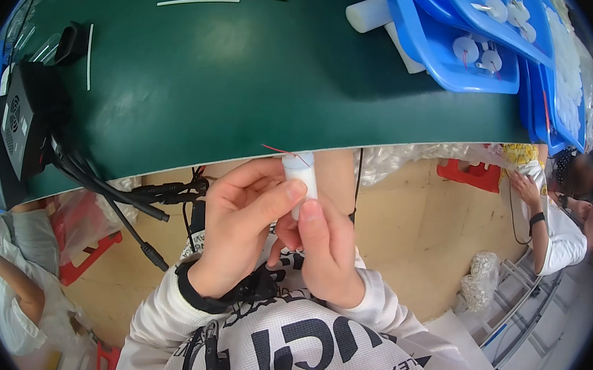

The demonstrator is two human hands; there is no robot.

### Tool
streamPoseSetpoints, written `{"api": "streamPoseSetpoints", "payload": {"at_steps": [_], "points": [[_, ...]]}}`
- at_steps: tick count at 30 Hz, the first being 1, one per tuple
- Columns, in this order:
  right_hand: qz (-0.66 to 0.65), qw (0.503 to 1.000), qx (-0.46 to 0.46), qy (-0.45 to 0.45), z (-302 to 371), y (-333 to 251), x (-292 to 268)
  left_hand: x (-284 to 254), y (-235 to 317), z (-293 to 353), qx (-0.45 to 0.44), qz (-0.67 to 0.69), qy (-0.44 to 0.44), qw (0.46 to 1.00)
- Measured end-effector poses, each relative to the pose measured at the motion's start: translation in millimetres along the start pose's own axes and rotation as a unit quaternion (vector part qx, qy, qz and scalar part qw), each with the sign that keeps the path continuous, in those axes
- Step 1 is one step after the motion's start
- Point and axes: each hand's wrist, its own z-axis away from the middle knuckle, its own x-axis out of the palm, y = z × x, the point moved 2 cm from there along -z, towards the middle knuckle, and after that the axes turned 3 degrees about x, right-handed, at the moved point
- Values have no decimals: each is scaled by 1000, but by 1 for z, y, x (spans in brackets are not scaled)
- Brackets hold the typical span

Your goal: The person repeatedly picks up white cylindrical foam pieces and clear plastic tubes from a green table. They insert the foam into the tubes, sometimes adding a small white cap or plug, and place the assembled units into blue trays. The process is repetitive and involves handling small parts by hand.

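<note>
Pinching a small white cylinder (301, 178) between both sets of fingers, I'm holding it up just below the near edge of the green worktop (248, 89). My left hand (243, 226) is closing thumb and forefinger on its side, my right hand (323, 247) is gripping it from underneath. A thin red wire (277, 149) is sticking out of its top. Blue trays (464, 37) are sitting far right.

Clear plastic bags of small white parts: one (412, 156) hanging at the green worktop's (248, 96) front edge, one (480, 278) on the floor at right; a small pale label (23, 127) on the black device (23, 126) at left.
</note>
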Motion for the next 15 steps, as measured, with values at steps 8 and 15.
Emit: {"api": "streamPoseSetpoints", "payload": {"at_steps": [8, 15], "points": [[-157, 987, 29, -30, 3, 3, 14, 3, 10, 2, -22, -56, 37, 997], [-253, 957, 104, -99, -1, -3, 7, 14, 14, 3, -21, 20, 69, 997]]}}
